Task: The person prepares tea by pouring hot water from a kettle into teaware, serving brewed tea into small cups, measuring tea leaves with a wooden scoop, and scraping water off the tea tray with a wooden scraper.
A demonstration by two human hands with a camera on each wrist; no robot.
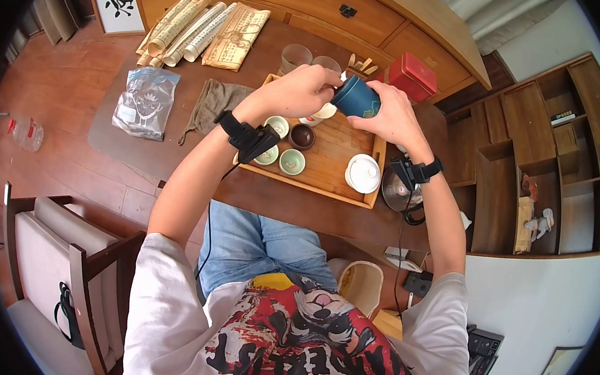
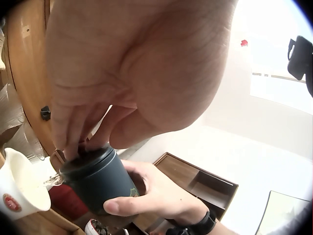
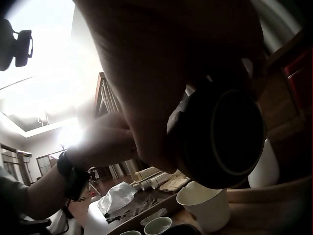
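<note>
Over the bamboo tea tray (image 1: 320, 183), my right hand (image 1: 376, 111) grips a dark teal canister (image 1: 356, 98) round its body and holds it tilted. My left hand (image 1: 330, 82) reaches across, and its fingertips (image 2: 73, 144) pinch the canister's lid (image 2: 88, 159). In the left wrist view the right hand's thumb (image 2: 124, 204) wraps the canister (image 2: 98, 183) from below. From the right wrist the canister's base (image 3: 222, 137) fills the view, with the left hand (image 3: 105, 142) behind it. A white cup (image 3: 205, 208) stands just beneath.
The tray holds small celadon cups (image 1: 291, 162), a dark cup (image 1: 302, 136) and a white lidded bowl (image 1: 363, 173). A red tin (image 1: 411, 75), glass cups (image 1: 295, 56), scrolls (image 1: 187, 29), a plastic bag (image 1: 145, 101) and a cloth (image 1: 216, 103) lie around. A kettle (image 1: 396, 194) sits right; a chair (image 1: 58, 271) stands left.
</note>
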